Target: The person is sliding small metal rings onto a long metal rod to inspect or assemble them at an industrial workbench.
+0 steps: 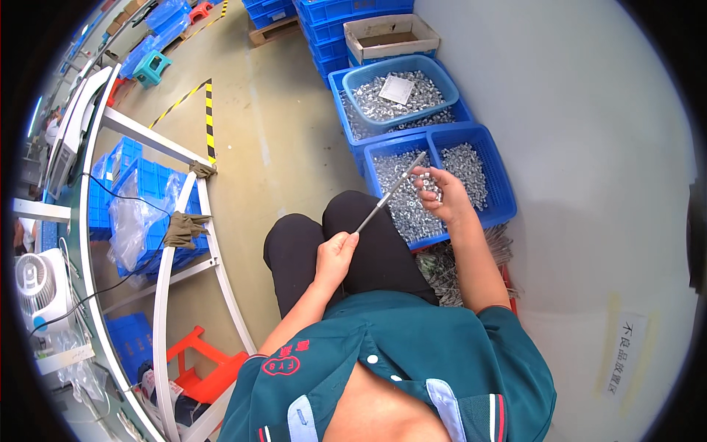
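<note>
My left hand [337, 258] is closed round the lower end of a thin metal rod [370, 216], which slants up and away to the right. The rod has a thicker sleeve-like stretch midway. Several small silver metal parts [429, 193], nut-like or ring-like, lie in the curled fingers of my right hand [454, 200]. Its thumb and fingertips are close to the rod's far end; whether they touch it I cannot tell. Beneath that hand stands a blue divided bin [504, 210], both compartments holding many such parts.
Behind the bin, a light-blue basin [348, 79] of similar parts carries a white square piece [397, 90]. Thin metal rods [442, 274] lie bundled below the bin. A wall [582, 221] rises at right. To the left stand a white frame [166, 295], blue crates [147, 214] and a red stool [210, 376].
</note>
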Demonstrator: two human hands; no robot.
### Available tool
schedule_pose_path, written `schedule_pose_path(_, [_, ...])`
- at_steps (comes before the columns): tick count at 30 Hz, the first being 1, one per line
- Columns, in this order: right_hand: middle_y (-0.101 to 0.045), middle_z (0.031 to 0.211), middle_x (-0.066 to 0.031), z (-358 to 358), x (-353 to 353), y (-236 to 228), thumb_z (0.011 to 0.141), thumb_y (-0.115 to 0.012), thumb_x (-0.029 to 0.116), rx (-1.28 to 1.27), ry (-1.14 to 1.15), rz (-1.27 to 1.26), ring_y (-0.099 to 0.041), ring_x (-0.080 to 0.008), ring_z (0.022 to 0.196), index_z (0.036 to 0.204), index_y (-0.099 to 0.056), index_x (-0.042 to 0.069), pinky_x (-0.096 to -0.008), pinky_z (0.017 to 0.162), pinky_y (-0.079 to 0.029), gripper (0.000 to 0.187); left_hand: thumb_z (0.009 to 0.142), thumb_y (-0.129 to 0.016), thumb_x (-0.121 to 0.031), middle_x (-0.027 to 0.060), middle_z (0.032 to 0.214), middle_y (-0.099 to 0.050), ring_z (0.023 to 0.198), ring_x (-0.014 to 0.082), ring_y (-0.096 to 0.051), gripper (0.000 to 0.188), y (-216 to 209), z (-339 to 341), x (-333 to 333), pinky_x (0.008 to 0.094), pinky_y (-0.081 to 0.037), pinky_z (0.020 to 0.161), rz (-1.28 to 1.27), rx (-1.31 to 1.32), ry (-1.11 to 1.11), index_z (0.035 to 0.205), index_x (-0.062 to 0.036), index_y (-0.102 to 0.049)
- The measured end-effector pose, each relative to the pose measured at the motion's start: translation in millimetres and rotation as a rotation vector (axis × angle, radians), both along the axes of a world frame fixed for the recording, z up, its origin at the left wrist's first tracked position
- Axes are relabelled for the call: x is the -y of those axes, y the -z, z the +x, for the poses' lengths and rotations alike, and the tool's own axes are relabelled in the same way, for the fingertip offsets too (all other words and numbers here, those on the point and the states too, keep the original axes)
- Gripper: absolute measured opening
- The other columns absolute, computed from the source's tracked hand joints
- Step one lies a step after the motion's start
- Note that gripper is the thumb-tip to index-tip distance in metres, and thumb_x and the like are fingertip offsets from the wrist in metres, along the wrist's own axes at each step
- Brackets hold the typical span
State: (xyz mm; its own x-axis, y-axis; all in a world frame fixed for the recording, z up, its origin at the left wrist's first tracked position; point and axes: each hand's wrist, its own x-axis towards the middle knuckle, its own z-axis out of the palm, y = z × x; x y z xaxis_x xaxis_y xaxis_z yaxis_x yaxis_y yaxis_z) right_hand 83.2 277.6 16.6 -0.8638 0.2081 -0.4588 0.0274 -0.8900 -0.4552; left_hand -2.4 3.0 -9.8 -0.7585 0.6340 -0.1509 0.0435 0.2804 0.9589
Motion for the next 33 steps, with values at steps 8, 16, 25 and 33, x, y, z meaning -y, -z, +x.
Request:
schedule_pose_path(8, [-0.052, 0.076, -0.005, -5.2, -9.1, -3.9, 0.092, -0.047, 0.017, -0.163, 0.06, -0.034, -0.038, -0.0053, 0.046, 0.1, -0.054, 0.001, -0.0158, 0.035, -0.026, 0.019, 0.089, -0.057, -0.026, 0.0055, 0.052, -0.035, 0.05, 0.0094, -0.033, 0.036, -3.8, 1.7, 1.6, 0.0307, -0.032, 0.046, -0.029, -0.046, 0.006, 0.066, -0.0006, -0.048])
schedule_pose_path(16, [-0.05, 0.071, -0.0011, -8.5, -14.7, -5.6, 0.095, -0.047, 0.025, -0.277, 0.055, -0.152, -0.037, -0.0048, 0.044, 0.105, -0.055, 0.003, -0.0163, 0.035, -0.026, 0.026, 0.089, -0.057, -0.026, 0.011, 0.052, -0.037, 0.047, 0.0162, -0.033, 0.036, -6.4, 1.7, 2.2, 0.0334, -0.034, 0.046, -0.06, -0.109, 0.014, 0.066, -0.0007, -0.048])
schedule_pose_path(25, [-0.05, 0.068, 0.0002, -0.3, -28.0, -11.5, 0.098, -0.041, 0.026, -0.294, -0.096, -0.149, -0.038, -0.0046, 0.043, 0.109, -0.055, 0.003, -0.0174, 0.035, -0.027, 0.029, 0.089, -0.057, -0.028, 0.0154, 0.053, -0.043, 0.045, 0.0296, -0.043, 0.036, -15.7, 0.8, 0.9, 0.0375, -0.037, 0.046, -0.125, -0.255, 0.043, 0.065, -0.0023, -0.049])
schedule_pose_path(33, [-0.05, 0.07, -0.0003, 8.4, -31.8, -7.9, 0.098, -0.04, 0.024, -0.321, -0.136, -0.191, -0.039, -0.0039, 0.045, 0.111, -0.055, 0.004, -0.0169, 0.036, -0.028, 0.028, 0.089, -0.059, -0.025, 0.0124, 0.052, -0.04, 0.044, 0.0194, -0.035, 0.034, -19.3, 1.7, 1.0, 0.0332, -0.035, 0.044, -0.116, -0.346, 0.057, 0.065, -0.0015, -0.048])
